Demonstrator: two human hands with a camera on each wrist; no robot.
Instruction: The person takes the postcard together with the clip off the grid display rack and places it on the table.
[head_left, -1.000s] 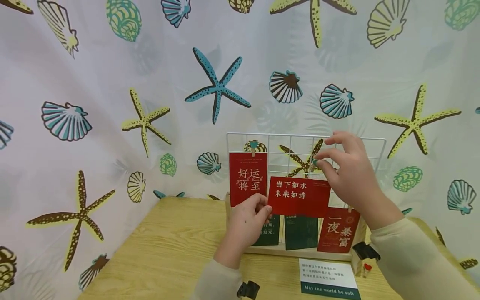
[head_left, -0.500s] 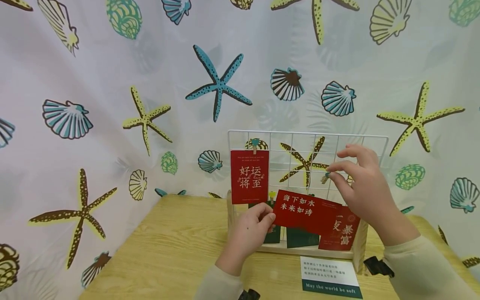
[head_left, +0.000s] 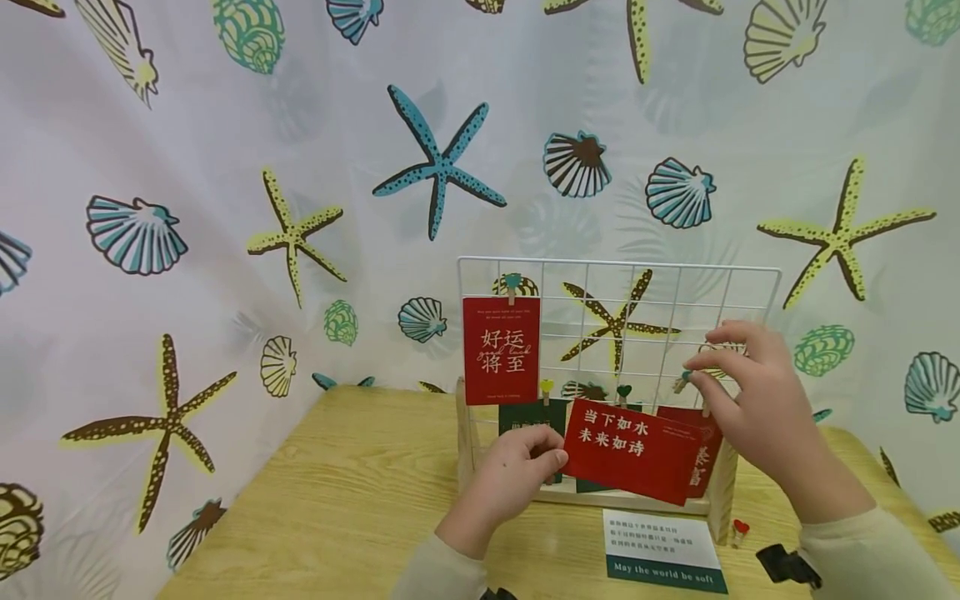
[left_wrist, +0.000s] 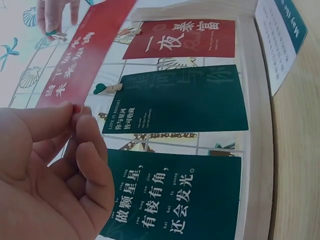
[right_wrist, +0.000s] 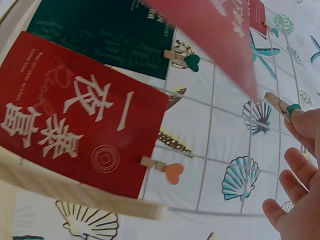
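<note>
Red card (head_left: 633, 450) printed with white characters, held tilted in front of the lower part of the white wire grid (head_left: 765, 279), free of any clip; the left hand (head_left: 510, 483) pinched its left edge between thumb and forefinger, as the left wrist view confirmed. The right hand (head_left: 757, 400) was just beside the card's upper right corner and pinched a small wooden clip (head_left: 684, 382) with a teal tip between thumb and forefinger, the other fingers loosely spread. Behind the card hung two dark green cards (left_wrist: 185, 97) and a red card with gold characters (right_wrist: 75, 117), each on its own heart-topped clip; a further red card (head_left: 501, 350) was clipped to the grid's top left. The grid stood in a wooden base (head_left: 720, 492) on a wooden table (head_left: 337, 500), with a white and green printed card (head_left: 662, 548) lying flat in front and a shell-and-starfish curtain (head_left: 225, 208) behind. Judged risk: held by one edge only, the card could droop or swing and catch the hung cards, and the small clip, held at its very end, could slip from the fingers
</note>
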